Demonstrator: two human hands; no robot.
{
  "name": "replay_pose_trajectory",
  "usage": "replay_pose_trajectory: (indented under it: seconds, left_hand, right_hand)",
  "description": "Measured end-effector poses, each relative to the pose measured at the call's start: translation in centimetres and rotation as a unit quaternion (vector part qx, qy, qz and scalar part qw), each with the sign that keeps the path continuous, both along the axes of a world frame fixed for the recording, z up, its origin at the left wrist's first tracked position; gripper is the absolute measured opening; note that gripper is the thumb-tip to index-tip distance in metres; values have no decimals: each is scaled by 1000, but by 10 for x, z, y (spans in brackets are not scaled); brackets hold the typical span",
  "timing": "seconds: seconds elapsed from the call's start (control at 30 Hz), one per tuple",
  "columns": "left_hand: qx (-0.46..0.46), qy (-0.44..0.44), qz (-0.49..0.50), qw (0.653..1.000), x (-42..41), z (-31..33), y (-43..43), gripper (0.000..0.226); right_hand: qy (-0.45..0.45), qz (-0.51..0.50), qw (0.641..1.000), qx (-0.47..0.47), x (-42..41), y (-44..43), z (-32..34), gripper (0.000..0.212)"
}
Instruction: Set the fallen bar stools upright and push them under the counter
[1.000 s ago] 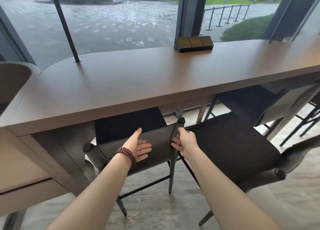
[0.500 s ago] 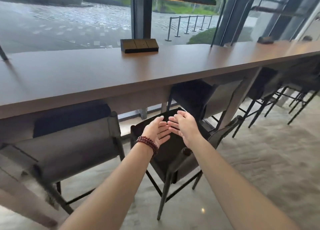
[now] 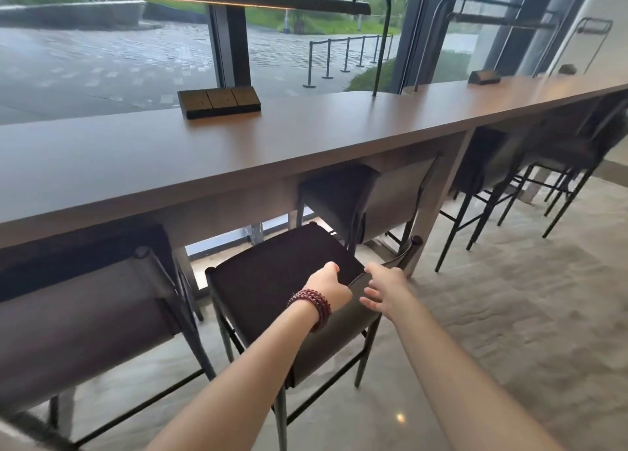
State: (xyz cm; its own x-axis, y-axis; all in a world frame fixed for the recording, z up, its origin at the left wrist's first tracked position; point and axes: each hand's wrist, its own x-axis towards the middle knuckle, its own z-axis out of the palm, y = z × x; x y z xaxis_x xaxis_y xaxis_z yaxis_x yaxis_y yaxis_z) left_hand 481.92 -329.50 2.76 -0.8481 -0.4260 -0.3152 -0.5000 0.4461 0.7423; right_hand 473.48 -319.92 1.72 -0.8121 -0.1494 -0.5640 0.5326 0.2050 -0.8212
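Fingers of the left hand (image 3: 328,285), its wrist ringed by a dark red bead bracelet (image 3: 311,306), curl over the top edge of the grey curved backrest of a black-seated, thin-legged metal bar stool (image 3: 272,280) and grip it; the right hand (image 3: 384,290) is just beside, fingers spread, holding nothing; whether it touches the backrest cannot be told; the stool stands upright, angled, its seat partly beneath the long brown wooden counter (image 3: 306,134); a matching neighbour stool (image 3: 85,314) sits tucked further under.

Left hand (image 3: 328,285) fingertips hidden at stool backrest (image 3: 350,330); far stools (image 3: 557,165) blurred.
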Motion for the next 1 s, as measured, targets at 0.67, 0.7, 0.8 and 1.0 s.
replay_pose_trajectory:
  seconds: [0.67,0.7,0.8,1.0]
  left_hand:
    - [-192,-242,-102,946,-72,-41,0,32]
    - [-198,-258,-92,941,-68,-41,1,31]
    - [-218,-308,-61,924,-48,-43,-2,25]
    - [-314,-310,-22,897,-25,-47,-3,28]
  right_hand:
    - [-189,65,978,-59,-85,-22,-47,36]
    - [-198,70,975,-75,-88,-21,-47,37]
    - [-224,62,966,-112,-96,-17,-51,38]
    - [-252,93,952,-145,-112,-12,-58,19]
